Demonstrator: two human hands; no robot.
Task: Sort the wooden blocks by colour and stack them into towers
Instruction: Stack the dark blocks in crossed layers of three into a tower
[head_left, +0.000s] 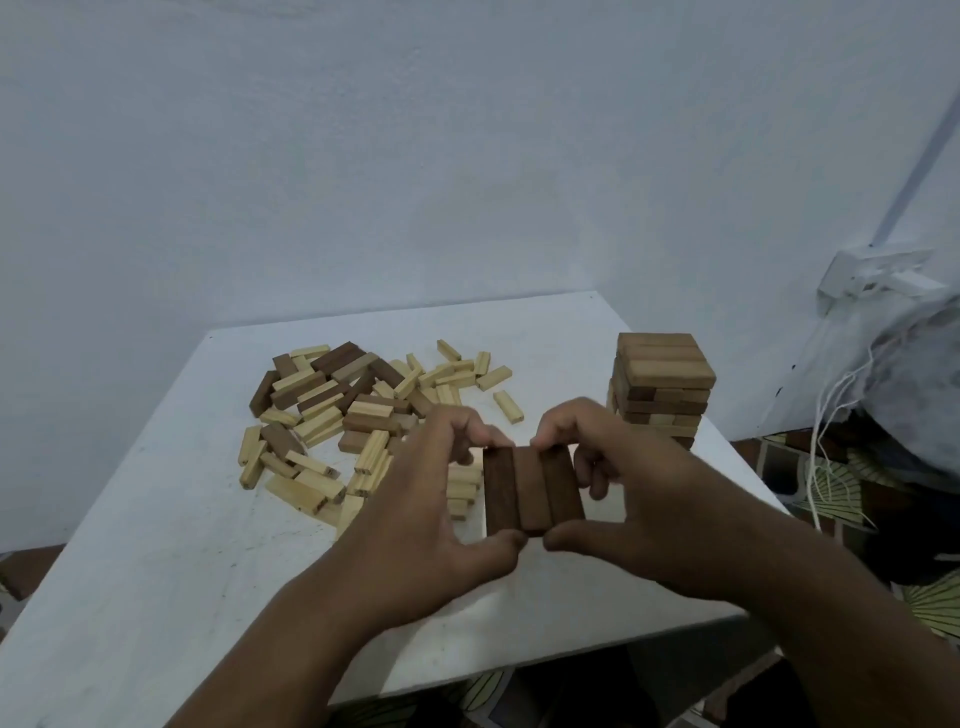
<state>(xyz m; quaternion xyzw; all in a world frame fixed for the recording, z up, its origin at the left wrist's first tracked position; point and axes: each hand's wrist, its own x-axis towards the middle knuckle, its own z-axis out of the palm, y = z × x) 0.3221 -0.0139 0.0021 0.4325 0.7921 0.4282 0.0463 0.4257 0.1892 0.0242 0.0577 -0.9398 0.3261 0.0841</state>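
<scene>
Head view: only one view is given, looking down on a white table (156, 545).
Landmark: tower (662, 387) of mid-brown blocks, standing at the table's far right; all places below are given relative to it.
Step in hand: a row of dark blocks (532, 488) is being squared up side by side, just in front of the tower and a little to its left. This is judged to be one layer of a dark-colour tower.
Left hand (436, 499): fingers are curled over the row's far edge and the thumb is pressed at its near edge, so the row is grasped.
Right hand (623, 488): the same pinch is mirrored on the row's right part, so the blocks are grasped here too.
Resting or lifted: whether the row lies on the table or is held above it cannot be told.
Next move: the row is judged to need keeping flush and level while it is set down, with the next layer laid crosswise.
Count, dark blocks held: three.
Count, towers built: one; its top layer shows three blocks.
Count, loose pile (353, 421): left of the tower, mostly pale blocks with several brown ones mixed in; an exact count cannot be made.
</scene>
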